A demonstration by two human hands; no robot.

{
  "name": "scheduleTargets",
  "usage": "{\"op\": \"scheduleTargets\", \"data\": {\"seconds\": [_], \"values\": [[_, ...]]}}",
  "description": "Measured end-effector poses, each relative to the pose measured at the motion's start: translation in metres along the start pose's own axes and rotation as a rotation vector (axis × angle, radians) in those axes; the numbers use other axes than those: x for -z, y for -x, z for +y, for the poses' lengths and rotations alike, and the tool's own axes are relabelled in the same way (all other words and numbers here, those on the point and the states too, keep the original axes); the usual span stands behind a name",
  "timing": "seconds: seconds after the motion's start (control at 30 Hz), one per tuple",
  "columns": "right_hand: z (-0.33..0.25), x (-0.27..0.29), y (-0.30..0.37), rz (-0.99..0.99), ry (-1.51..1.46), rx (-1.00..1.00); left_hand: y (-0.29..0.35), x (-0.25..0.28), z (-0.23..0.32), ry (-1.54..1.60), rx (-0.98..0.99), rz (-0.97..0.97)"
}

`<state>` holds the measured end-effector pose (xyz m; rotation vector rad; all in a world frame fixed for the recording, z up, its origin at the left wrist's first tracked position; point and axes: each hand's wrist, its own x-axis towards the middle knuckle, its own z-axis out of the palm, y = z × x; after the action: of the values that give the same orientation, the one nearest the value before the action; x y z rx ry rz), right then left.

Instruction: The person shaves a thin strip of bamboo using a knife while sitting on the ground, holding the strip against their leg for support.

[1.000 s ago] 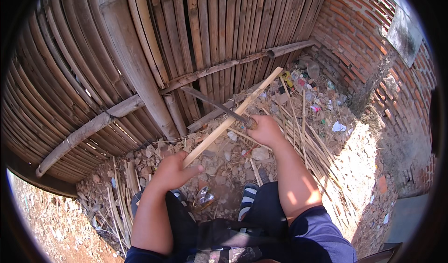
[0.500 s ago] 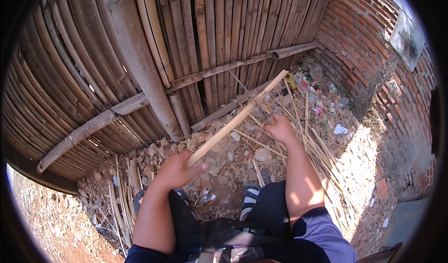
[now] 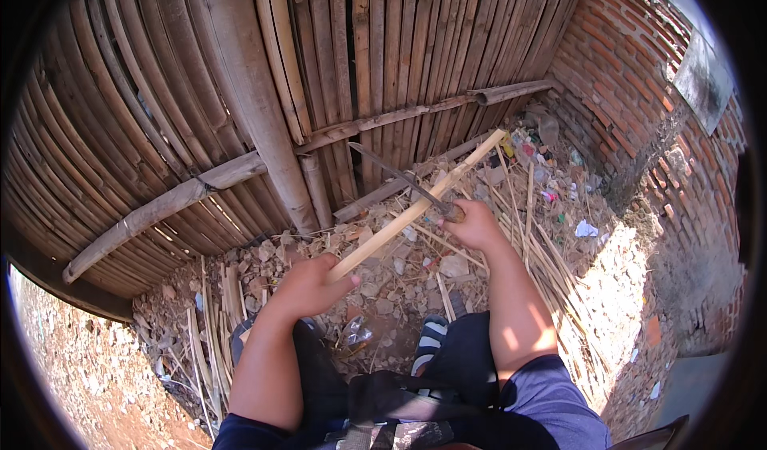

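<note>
My left hand (image 3: 310, 285) is wrapped round the near end of a pale split bamboo strip (image 3: 383, 237). The strip slants up and away to the right, its far end over the littered ground. My right hand (image 3: 473, 225) grips the wooden handle of a machete (image 3: 393, 172). The long dark blade points up and to the left, crossing the strip just beyond that hand. Whether the edge touches the strip or passes over it, I cannot tell.
Split bamboo strips (image 3: 551, 278) lie in a pile at right, others (image 3: 209, 346) at left. Stones and rubbish cover the ground by my sandal (image 3: 431, 340). A bamboo wall (image 3: 403, 59) with a thick post (image 3: 260, 91) stands ahead, a brick wall (image 3: 615, 75) at right.
The machete blade has turned in my right hand, now showing longer and reaching farther left across the strip. My left hand keeps its hold; the whole view has shifted slightly.
</note>
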<state>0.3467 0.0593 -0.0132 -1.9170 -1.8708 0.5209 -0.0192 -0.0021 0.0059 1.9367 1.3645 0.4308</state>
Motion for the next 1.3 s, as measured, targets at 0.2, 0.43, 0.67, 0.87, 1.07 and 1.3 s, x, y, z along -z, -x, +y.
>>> {"op": "scheduleTargets", "data": {"seconds": [0.2, 0.43, 0.67, 0.87, 1.07, 1.3], "values": [[-0.025, 0.017, 0.01, 0.001, -0.089, -0.028, 0.003, 0.003, -0.008, 0.215, 0.147, -0.188], [-0.043, 0.045, 0.031, 0.095, -0.036, 0.046, 0.008, 0.003, -0.003, -0.053, -0.017, -0.058], [-0.075, 0.075, 0.062, 0.271, -0.04, 0.224, 0.019, 0.005, 0.017, -0.118, 0.013, 0.242], [-0.073, 0.06, 0.066, 0.292, -0.097, 0.196, 0.017, 0.009, 0.026, -0.227, 0.058, 0.434], [-0.056, 0.057, 0.064, 0.341, -0.143, 0.203, 0.013, 0.008, 0.032, -0.282, -0.01, 0.617], [-0.058, 0.058, 0.066, 0.29, -0.158, 0.178, 0.001, -0.003, 0.032, -0.331, -0.001, 0.494]]}}
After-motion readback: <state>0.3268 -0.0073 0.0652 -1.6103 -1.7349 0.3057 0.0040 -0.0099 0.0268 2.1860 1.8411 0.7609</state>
